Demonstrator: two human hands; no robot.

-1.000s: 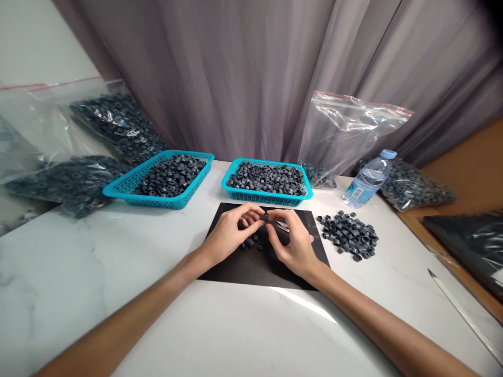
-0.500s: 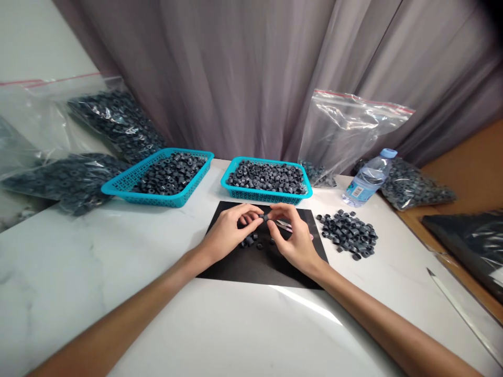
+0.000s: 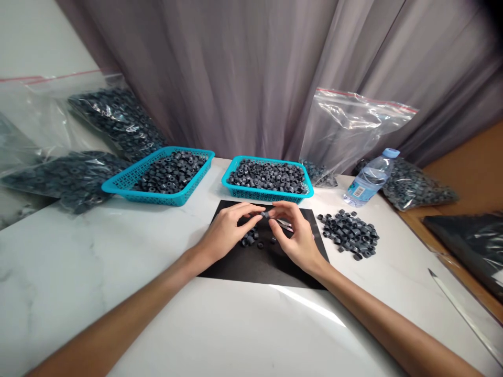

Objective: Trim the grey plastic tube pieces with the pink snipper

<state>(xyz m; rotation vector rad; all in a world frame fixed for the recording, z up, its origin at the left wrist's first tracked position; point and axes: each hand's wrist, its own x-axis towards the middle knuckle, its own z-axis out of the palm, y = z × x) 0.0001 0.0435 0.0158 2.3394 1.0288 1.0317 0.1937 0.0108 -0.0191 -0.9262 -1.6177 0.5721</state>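
Note:
Above the black mat point(image 3: 251, 266), a small dark grey plastic ring point(image 3: 265, 215) is between my two hands. My left hand point(image 3: 226, 230) pinches its left side with thumb and fingertips. From the other side, the curled fingers of my right hand point(image 3: 298, 238) close on its right side; exact contact is partly hidden. Under my left fingers lies a little group of grey rings point(image 3: 249, 240), with a single loose ring point(image 3: 260, 245) near it. Pointed metal blades point(image 3: 285, 225), perhaps small scissors, show partly behind my right hand.
Behind the mat stand a left blue basket point(image 3: 178, 199) and a middle blue basket point(image 3: 271, 197), both filled with rings. A heap of rings point(image 3: 349, 233) lies right, near a water bottle point(image 3: 369, 180). Filled clear bags point(image 3: 118, 123) flank both sides. A pale pointed strip point(image 3: 459, 309) lies far right.
The ring has turned slightly between my fingertips, and my right thumb sits a little farther from it. Both hands stay in nearly the same place; the view has shifted slightly.

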